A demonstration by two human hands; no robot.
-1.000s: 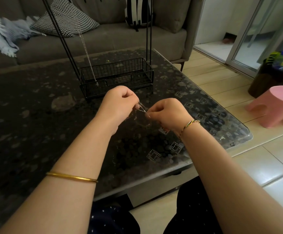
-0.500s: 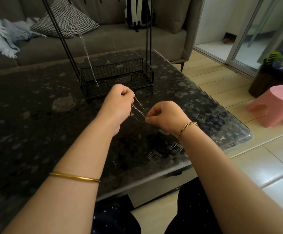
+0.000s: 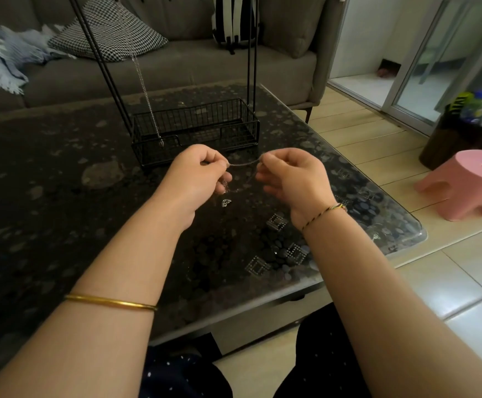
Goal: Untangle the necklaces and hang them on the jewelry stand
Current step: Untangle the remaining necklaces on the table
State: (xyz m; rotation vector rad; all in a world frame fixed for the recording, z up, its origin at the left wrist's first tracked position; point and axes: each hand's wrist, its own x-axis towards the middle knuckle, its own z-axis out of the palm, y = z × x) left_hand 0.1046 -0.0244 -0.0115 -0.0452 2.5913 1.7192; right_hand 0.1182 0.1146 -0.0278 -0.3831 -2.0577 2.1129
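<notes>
A thin silver necklace chain point(image 3: 244, 164) is stretched between my two hands above the dark table. My left hand point(image 3: 198, 173) pinches one end, and more chain hangs below it with a small silver pendant point(image 3: 226, 203) dangling. My right hand point(image 3: 291, 175) pinches the other end between thumb and forefinger. Just behind my hands stands the black wire jewelry stand point(image 3: 196, 130) with its basket base and tall rods. One silver necklace point(image 3: 145, 93) hangs from the stand, its pendant reaching the basket's left end.
The glass-topped table point(image 3: 47, 196) has a rounded corner at the right. A grey sofa point(image 3: 176, 64) with a checked cushion point(image 3: 110, 30) and a pale blanket point(image 3: 1, 58) runs behind. A pink stool point(image 3: 463, 185) stands on the tiled floor to the right.
My hands have moved apart and a little away from me, pulling the chain out into a straight span. The pendant now dangles below my left hand.
</notes>
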